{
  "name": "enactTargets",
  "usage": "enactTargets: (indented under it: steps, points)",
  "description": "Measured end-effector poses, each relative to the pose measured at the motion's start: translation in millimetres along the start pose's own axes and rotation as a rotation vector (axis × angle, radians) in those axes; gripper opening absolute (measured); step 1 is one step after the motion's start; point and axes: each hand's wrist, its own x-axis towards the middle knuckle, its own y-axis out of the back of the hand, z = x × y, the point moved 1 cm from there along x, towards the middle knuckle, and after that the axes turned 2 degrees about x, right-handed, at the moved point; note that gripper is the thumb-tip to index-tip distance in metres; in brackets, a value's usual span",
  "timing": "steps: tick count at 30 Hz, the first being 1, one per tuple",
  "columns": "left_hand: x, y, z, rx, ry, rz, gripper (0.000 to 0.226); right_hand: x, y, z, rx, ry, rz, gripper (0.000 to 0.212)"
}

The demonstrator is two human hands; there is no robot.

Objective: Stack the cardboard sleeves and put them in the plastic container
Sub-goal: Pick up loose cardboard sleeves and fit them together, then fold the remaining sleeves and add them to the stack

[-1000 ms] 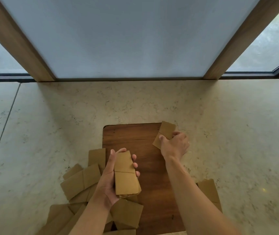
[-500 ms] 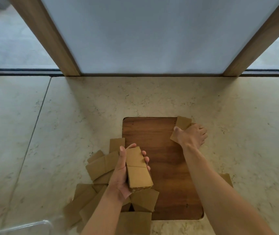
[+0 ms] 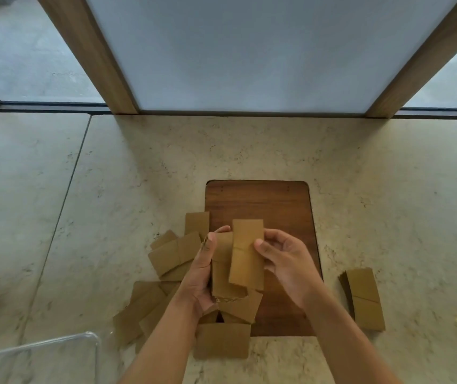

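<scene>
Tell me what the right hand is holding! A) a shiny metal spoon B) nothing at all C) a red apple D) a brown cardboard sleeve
D: the right hand pinches a flat brown cardboard sleeve and lays it on the brown cardboard stack in the left hand's grip, above the dark wooden board.

Cardboard sleeves (image 3: 245,254) in both hands

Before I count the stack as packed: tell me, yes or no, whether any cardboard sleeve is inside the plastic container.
No; the plastic container at lower left shows no sleeve inside its visible part.
</scene>
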Motion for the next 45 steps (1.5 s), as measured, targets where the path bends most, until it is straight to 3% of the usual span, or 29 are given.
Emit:
enactTargets:
  steps: [5,10,13,17,19,23,25,31,34,38,40,45]
  points:
    - [-24,-7,-4,-0.007,-0.008,0.003,0.075,-27,-35,25,-0.454,0.082,0.171,0.020]
    - [-51,1,-14,-0.211,-0.002,-0.002,0.048,-51,-55,41,-0.579,0.303,0.385,0.046]
    - [-58,-1,-20,-0.263,-0.042,0.042,0.047,-67,-61,56,-0.480,0.478,0.481,0.034]
    - [-57,-19,-34,-0.401,-0.089,0.058,0.052,-80,-75,75,-0.303,0.608,0.457,0.012]
    - [-58,-28,-48,-0.405,-0.056,0.022,0.054,-79,-73,78,-0.333,0.632,0.512,0.016]
    - [-60,-39,-59,-0.380,-0.062,0.007,0.021,-80,-62,86,-0.423,0.717,0.586,0.028]
    - [-58,-46,-65,-0.345,-0.039,0.023,0.019,-82,-54,89,-0.391,0.738,0.625,0.024]
    - [-51,-67,-85,-0.159,-0.031,0.030,0.041,-95,-25,92,-0.240,0.713,0.748,0.012]
    - [-35,-83,-96,-0.109,0.034,-0.002,0.050,-108,-4,92,-0.210,0.561,0.731,0.008]
    - [-16,-105,-111,-0.011,0.054,-0.106,0.061,-123,43,82,-0.034,0.039,0.513,0.027]
    - [-10,-116,-121,0.133,0.073,-0.176,0.061,-129,72,72,0.078,-0.127,0.361,0.030]
    - [12,-142,-142,0.340,0.131,-0.235,0.078,-135,126,67,0.234,-0.003,0.220,0.046]
